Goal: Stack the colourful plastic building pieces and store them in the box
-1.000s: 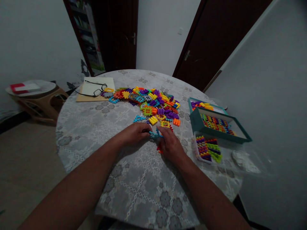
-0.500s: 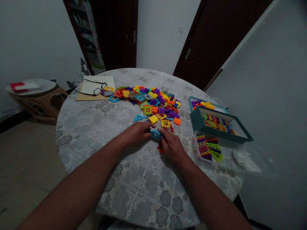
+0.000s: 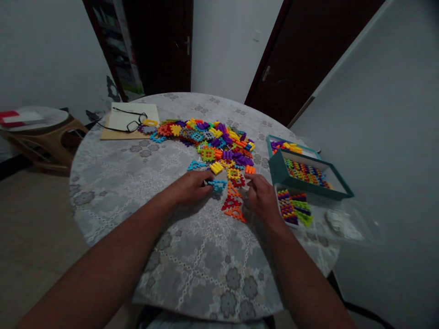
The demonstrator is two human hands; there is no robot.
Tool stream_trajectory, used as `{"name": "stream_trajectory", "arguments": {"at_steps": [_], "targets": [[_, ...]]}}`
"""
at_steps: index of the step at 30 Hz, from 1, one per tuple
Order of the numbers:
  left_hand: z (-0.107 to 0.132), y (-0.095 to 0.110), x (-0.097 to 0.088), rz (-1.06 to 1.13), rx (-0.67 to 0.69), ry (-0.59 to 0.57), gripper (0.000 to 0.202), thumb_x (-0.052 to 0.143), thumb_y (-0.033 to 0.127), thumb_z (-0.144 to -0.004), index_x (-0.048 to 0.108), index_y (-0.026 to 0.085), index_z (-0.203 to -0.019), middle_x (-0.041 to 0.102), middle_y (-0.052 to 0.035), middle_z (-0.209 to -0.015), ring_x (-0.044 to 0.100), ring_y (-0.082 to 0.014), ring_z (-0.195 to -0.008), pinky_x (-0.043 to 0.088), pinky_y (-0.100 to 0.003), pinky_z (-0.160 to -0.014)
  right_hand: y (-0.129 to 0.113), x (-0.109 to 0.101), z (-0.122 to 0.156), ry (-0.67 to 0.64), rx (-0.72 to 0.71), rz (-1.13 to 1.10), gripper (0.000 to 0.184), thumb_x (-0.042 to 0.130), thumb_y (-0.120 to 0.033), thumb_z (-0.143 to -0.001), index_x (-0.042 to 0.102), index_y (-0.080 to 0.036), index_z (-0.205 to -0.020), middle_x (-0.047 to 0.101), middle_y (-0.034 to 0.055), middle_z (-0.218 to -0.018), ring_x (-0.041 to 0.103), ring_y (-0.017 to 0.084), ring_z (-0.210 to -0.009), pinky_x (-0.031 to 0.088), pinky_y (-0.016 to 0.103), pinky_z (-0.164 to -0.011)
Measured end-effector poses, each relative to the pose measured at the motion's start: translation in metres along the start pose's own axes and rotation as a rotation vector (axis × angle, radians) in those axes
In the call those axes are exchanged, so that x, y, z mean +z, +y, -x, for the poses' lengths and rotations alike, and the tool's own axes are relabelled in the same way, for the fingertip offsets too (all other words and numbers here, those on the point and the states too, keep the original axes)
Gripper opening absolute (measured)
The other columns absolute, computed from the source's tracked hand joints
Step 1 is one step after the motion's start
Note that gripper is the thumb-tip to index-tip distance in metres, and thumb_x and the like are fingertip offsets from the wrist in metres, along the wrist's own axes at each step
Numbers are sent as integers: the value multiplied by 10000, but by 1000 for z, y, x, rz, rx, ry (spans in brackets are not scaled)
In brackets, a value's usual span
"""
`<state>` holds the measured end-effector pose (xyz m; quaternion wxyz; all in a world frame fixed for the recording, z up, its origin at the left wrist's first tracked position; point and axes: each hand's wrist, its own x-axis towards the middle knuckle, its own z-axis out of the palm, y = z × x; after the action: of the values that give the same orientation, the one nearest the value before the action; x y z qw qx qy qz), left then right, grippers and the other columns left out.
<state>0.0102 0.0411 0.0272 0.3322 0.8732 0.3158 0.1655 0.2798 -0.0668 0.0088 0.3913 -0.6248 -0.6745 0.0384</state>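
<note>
My left hand point(image 3: 189, 186) rests on the round table point(image 3: 144, 183) with its fingers pinched on a blue toothed building piece point(image 3: 216, 185). My right hand point(image 3: 263, 197) lies to the right, fingers loosely spread, holding nothing. Between the hands lie red and orange triangular pieces point(image 3: 233, 203). A heap of coloured interlocking pieces point(image 3: 212, 141) spreads across the table just beyond both hands.
A teal box point(image 3: 281, 171) with sorted pieces stands at the right, with a clear tray of pieces point(image 3: 295, 208) and a plastic bag point(image 3: 346, 224) in front of it. Glasses point(image 3: 132, 124) lie on a notepad point(image 3: 118, 132) at the far left. A stool point(image 3: 41, 137) stands on the floor.
My right hand has moved right, off the blue piece, uncovering the red and orange triangles. My left hand keeps the blue piece. The view has shifted a little.
</note>
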Motion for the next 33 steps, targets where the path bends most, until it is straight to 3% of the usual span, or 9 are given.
{"name": "stream_trajectory", "arguments": {"at_steps": [5, 10, 16, 20, 27, 33], "targets": [[0, -2, -2, -7, -48, 29, 117, 640, 254, -944, 690, 229, -1048, 725, -52, -936, 635, -234, -874, 444, -355, -810, 4, -2, 2, -129, 0, 135, 370, 548, -121, -942, 792, -209, -1206, 771, 129, -1157, 729, 269, -1082, 589, 409, -1000], [-2, -7, 5, -29, 23, 14, 169, 674, 273, -937, 688, 243, -1103, 735, -60, -1057, 643, -240, -941, 451, -352, -856, 1, 4, 7, -242, 4, 175, 308, 571, -172, -990, 780, -189, -1215, 762, 132, -1146, 723, 271, -1061, 584, 407, -991], [-1, -4, 7, -28, -14, 11, 170, 682, 314, -948, 703, 260, -1108, 736, -49, -1011, 637, -242, -927, 446, -352, -832, 4, 22, 0, -109, -78, 234, 386, 568, -179, -1024, 706, -186, -1384, 676, 183, -1410, 584, 330, -1359, 473, 544, -1192], [-2, 2, 7, -35, -12, -5, 103, 674, 308, -951, 695, 243, -1027, 713, -35, -927, 624, -229, -877, 431, -343, -793, 4, 39, -6, -76, -50, 310, 386, 600, -218, -1038, 680, -202, -1416, 585, 183, -1546, 498, 342, -1453, 431, 565, -1224], [-2, 4, 9, 4, 36, -38, 126, 677, 256, -938, 714, 238, -1057, 719, -51, -961, 631, -236, -890, 430, -357, -842, 4, 37, -7, -106, -30, 271, 139, 588, -230, -1036, 691, -205, -1126, 697, 162, -1258, 605, 315, -1219, 493, 502, -1115], [-2, 3, 9, 14, 43, -60, 119, 645, 244, -940, 708, 239, -1040, 722, -51, -970, 630, -231, -884, 428, -348, -822, -11, 22, -9, 103, -62, 87, 220, 440, -247, -1099, 652, -222, -1154, 701, 126, -1149, 640, 273, -1126, 519, 432, -1055]]}}
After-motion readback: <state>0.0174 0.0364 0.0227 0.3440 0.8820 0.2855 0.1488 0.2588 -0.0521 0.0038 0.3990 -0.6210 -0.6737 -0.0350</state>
